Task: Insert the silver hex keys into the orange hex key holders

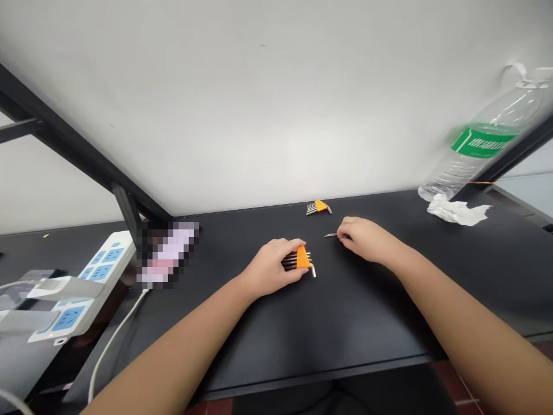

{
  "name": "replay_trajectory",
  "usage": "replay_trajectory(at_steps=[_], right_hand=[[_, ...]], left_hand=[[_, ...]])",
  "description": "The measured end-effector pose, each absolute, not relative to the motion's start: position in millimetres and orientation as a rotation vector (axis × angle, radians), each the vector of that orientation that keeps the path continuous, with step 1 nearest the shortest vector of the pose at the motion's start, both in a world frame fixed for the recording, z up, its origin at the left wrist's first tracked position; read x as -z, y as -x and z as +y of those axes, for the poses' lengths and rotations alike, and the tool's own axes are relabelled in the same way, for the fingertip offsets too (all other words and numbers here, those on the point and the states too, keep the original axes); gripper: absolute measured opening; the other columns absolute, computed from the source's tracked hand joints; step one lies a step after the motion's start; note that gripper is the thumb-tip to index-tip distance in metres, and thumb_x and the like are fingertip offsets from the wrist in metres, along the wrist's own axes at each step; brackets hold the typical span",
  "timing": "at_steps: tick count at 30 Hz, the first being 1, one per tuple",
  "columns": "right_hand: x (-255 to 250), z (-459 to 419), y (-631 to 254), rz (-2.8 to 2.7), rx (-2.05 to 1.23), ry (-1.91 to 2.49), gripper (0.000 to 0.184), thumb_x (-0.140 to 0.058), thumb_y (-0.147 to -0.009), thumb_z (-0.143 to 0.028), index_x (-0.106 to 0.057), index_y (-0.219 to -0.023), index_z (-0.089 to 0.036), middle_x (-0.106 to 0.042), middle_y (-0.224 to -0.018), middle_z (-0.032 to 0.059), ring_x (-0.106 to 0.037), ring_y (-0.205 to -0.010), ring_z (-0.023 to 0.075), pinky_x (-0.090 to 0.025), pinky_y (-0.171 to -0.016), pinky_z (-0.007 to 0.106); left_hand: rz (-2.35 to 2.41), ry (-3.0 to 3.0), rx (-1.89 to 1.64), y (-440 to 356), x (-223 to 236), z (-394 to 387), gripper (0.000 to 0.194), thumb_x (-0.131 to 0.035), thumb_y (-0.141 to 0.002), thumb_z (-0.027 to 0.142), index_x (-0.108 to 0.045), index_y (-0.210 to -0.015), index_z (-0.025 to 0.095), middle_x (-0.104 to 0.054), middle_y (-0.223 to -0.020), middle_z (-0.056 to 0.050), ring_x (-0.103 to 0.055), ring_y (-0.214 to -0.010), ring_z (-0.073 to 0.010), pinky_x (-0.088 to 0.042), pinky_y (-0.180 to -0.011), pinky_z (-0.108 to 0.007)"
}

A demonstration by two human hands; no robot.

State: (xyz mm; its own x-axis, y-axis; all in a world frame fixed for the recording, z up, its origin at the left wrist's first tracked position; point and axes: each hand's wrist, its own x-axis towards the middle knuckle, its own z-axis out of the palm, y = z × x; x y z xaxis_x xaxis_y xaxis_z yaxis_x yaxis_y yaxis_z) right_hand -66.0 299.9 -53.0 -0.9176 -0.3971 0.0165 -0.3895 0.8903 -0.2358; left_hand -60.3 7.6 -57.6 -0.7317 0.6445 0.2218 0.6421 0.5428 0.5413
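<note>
Around the near hex-key set [303,257] on the table [268,340], a farther set [320,206] lies at twelve o'clock, the bottle [484,140] behind tissue [458,212] at two, the power strip [102,270] at nine.

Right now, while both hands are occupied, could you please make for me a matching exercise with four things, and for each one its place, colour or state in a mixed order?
Column one:
1. left hand
2. right hand
3. plastic bottle
4. power strip

Column two:
A. next to the white tissue
B. pinching a thin metal piece
C. white and blue, at the left of the picture
D. gripping the orange key holder

Right pairs: 1-D, 2-B, 3-A, 4-C.
</note>
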Motion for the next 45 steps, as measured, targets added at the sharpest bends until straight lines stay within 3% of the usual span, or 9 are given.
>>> replay_trajectory(at_steps=[6,13,19,28,34,45], right_hand=[[53.7,291.6,64.6,3.061,0.387,0.607,0.015,-0.054,-0.090,-0.011,-0.066,-0.089,-0.019,-0.065,-0.094,0.0057,-0.062,-0.084,0.0193,-0.044,-0.071,0.030],[49.9,281.1,55.6,2.989,0.341,0.595,0.012,-0.058,-0.082,-0.010,-0.059,-0.074,-0.019,-0.062,-0.085,0.0044,-0.056,-0.071,0.0160,-0.038,-0.062,0.028],[44.7,264.7,43.6,2.892,0.594,0.752,0.014,-0.058,-0.079,-0.007,-0.054,-0.076,-0.019,-0.061,-0.078,0.0003,-0.051,-0.065,0.0126,-0.034,-0.058,0.025],[43.2,262.9,42.6,2.847,0.860,1.040,0.020,-0.051,-0.095,-0.012,-0.070,-0.099,-0.019,-0.065,-0.092,0.0044,-0.059,-0.077,0.0147,-0.046,-0.070,0.028],[46.3,264.5,43.4,2.870,0.907,1.088,0.025,-0.051,-0.097,-0.011,-0.073,-0.105,-0.020,-0.068,-0.100,0.0066,-0.064,-0.085,0.0171,-0.052,-0.079,0.031],[41.8,266.3,40.1,2.872,0.886,1.089,0.025,-0.050,-0.098,-0.014,-0.074,-0.106,-0.020,-0.067,-0.099,0.0069,-0.064,-0.084,0.0172,-0.053,-0.078,0.032]], left_hand=[[2.748,-1.131,-0.983,60.6,56.8,7.4,0.047,-0.073,-0.083,0.037,-0.061,-0.127,0.025,-0.073,-0.110,-0.004,-0.068,-0.093,-0.0199,-0.052,-0.095,-0.036],[2.737,-1.143,-0.965,60.5,56.6,8.0,0.046,-0.074,-0.083,0.035,-0.061,-0.126,0.025,-0.073,-0.106,-0.002,-0.067,-0.091,-0.0189,-0.051,-0.094,-0.035],[2.753,-1.126,-0.970,61.4,56.6,8.8,0.045,-0.074,-0.082,0.034,-0.062,-0.125,0.025,-0.072,-0.100,-0.002,-0.068,-0.087,-0.0192,-0.053,-0.090,-0.034],[2.752,-1.129,-0.972,62.3,56.9,8.2,0.044,-0.073,-0.082,0.035,-0.063,-0.124,0.026,-0.072,-0.100,-0.002,-0.068,-0.087,-0.0192,-0.053,-0.087,-0.033],[2.752,-1.126,-0.971,62.7,57.6,7.6,0.045,-0.074,-0.082,0.035,-0.062,-0.125,0.025,-0.072,-0.097,-0.001,-0.067,-0.086,-0.0183,-0.052,-0.089,-0.033],[2.655,-1.147,-1.007,63.0,57.8,6.4,0.049,-0.075,-0.081,0.035,-0.063,-0.127,0.026,-0.071,-0.103,-0.002,-0.067,-0.089,-0.0181,-0.054,-0.084,-0.031]])
